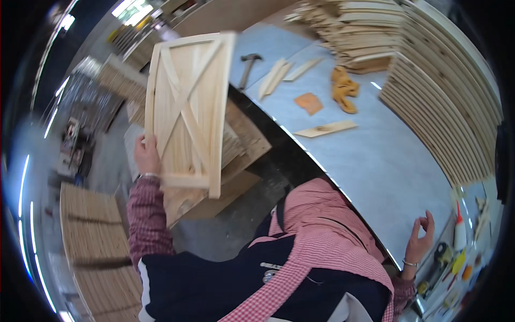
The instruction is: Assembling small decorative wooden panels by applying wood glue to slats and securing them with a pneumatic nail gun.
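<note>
My left hand (147, 155) grips the left edge of a pale wooden panel (177, 107). The panel is framed, with two crossed braces over its boards, and is held up off the left side of the table. Beneath it, partly hidden, lies a stack of wooden pieces (234, 144) on a board. My right hand (420, 239) is raised at the near right end of the blue-topped table (370, 166), its fingers apart and nothing in them. Close by that hand stands a white glue bottle (460, 232) with a red tip.
On the table lie a hammer (249, 70), loose wooden strips (326, 129), an orange scrap (308, 103) and yellow-brown gloves (343, 88). Tall stacks of wooden panels (429, 118) line its far right side. More stacked panels (91, 231) stand on the left. Small tools (444, 255) lie at the right.
</note>
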Motion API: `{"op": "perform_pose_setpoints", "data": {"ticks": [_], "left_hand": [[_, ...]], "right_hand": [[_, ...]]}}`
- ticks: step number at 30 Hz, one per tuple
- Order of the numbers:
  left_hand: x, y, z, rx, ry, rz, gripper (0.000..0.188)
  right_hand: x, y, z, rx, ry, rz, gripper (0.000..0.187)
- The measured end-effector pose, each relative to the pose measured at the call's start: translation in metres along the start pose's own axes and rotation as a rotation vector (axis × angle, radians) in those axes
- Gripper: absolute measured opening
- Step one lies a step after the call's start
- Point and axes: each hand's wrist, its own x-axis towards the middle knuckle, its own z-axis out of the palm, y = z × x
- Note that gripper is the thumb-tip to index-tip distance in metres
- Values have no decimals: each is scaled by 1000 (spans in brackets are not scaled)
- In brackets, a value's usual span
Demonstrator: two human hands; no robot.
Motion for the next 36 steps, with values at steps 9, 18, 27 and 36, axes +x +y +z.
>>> {"op": "perform_pose_setpoints", "data": {"ticks": [9,18,27,36], "left_hand": [[59,-191,57,230,151,-493,37],[83,-168,102,245,60,-561,38],[118,-116,140,811,-25,-201,31],[161,3,330,1004,-698,577,41]], "right_hand": [[-15,-32,23,-111,-110,37,30],[-7,-54,44,-156,-132,94,29],[12,-30,55,-148,-114,102,27],[88,-7,52,-330,-7,-31,20]]}}
